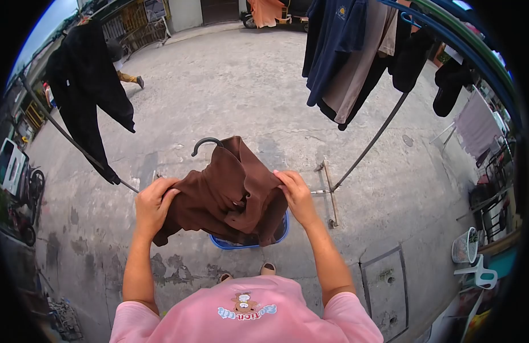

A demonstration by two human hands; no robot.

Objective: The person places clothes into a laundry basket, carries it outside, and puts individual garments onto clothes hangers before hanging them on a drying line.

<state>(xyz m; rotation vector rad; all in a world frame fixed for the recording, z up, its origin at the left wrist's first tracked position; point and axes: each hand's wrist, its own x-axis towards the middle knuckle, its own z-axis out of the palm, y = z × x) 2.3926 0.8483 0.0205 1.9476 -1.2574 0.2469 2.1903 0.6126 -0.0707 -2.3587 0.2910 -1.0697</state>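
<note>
I see brown garment in matt, soft, creased cloth; hanger hook in smooth dark plastic; basin in glossy blue plastic; ground in rough matt concrete; pink shirt in smooth matt cloth.

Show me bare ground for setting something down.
Bare ground lies beyond the brown garment, between the black pants and blue shirt; more lies between the rack foot and white basket. It is crowded under the garment, at the blue tub, and by the white chair.

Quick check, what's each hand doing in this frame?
Left hand: closed, pinching the brown garment.
Right hand: closed, pinching the same garment's other side.
</note>
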